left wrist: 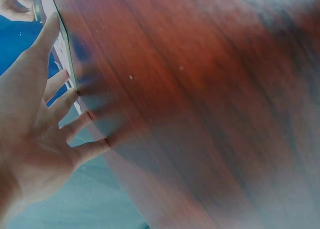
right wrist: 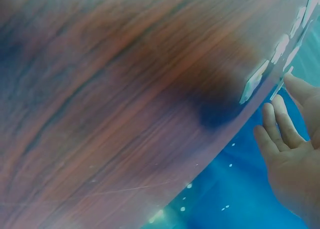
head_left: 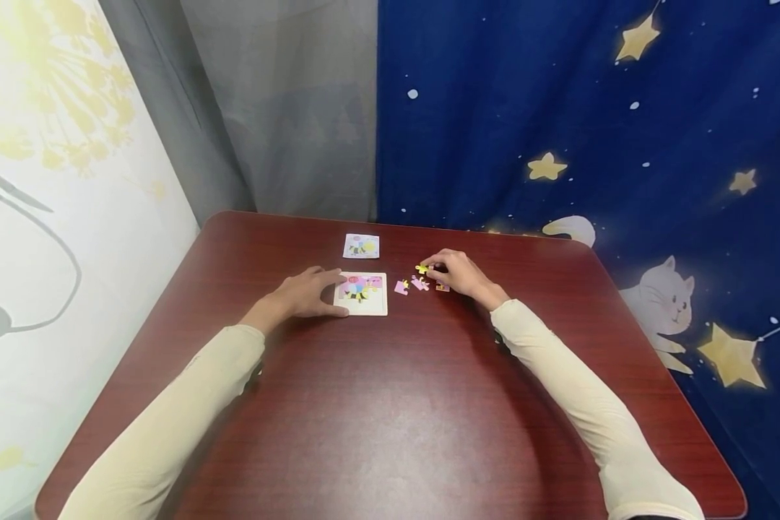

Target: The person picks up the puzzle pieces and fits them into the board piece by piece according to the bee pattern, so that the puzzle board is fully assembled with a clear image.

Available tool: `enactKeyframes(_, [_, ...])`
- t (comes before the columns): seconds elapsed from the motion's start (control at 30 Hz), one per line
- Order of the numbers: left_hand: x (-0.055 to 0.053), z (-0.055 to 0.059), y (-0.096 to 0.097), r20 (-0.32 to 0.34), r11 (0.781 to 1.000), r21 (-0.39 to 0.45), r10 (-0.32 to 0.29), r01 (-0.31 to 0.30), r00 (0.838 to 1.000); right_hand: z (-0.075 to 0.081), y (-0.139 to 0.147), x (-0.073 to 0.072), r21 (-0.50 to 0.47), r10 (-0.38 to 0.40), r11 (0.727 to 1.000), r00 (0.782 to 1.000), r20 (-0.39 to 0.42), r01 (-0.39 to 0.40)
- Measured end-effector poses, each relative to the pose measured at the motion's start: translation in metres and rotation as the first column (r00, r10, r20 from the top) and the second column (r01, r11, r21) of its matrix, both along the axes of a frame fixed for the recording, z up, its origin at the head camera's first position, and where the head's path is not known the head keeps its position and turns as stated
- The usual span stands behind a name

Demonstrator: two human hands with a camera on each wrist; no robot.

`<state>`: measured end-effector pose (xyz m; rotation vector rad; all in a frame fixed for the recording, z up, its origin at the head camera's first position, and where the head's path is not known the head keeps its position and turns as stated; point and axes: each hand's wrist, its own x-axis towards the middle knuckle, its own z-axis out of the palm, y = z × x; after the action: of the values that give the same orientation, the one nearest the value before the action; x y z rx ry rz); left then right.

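Note:
A white-framed jigsaw puzzle tray (head_left: 377, 304), partly filled with a colourful picture, lies on the table. My left hand (head_left: 307, 292) steadies it at the left side, thumb by the lower corner and index finger by the upper one. In the left wrist view the other fingers (left wrist: 82, 150) spread down to the tabletop. To the right of the tray, my right hand (head_left: 460, 273) pinches a yellow puzzle piece (head_left: 422, 269) between thumb and fingertips. Pink puzzle pieces (head_left: 401, 287) lie loose just below that hand, and another piece (head_left: 442, 287) sits under its palm side.
A small picture card (head_left: 361, 246) lies behind the tray, showing a similar coloured picture. The reddish-brown table (head_left: 377, 404) has rounded corners. Behind it hang a grey curtain (head_left: 299, 108) and a blue star-patterned curtain (head_left: 481, 130).

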<state>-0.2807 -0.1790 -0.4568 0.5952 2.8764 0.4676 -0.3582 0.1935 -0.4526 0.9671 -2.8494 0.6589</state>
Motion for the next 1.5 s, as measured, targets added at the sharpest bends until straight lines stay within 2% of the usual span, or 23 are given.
enactKeyframes(0.37, [-0.001,0.003,0.003,0.004,1.000,0.000,-0.006,0.006,1.000,0.005,-0.011,0.009,0.012,0.060,0.998,0.998,-0.007,-0.060])
enactKeyframes(0.73, [-0.003,0.005,0.002,0.013,1.000,-0.009,-0.002,0.002,1.000,0.010,-0.025,0.018,-0.034,0.113,0.993,0.993,-0.016,-0.113])
enactKeyframes(1.1, [-0.002,0.005,0.002,0.010,1.000,-0.010,0.002,-0.002,1.000,0.005,-0.041,0.026,-0.034,0.137,0.990,0.990,0.017,-0.136])
enactKeyframes(1.5, [0.000,0.003,0.000,0.012,1.000,-0.010,0.003,-0.002,1.000,0.001,-0.059,0.032,-0.008,0.174,0.985,0.985,0.002,-0.174])
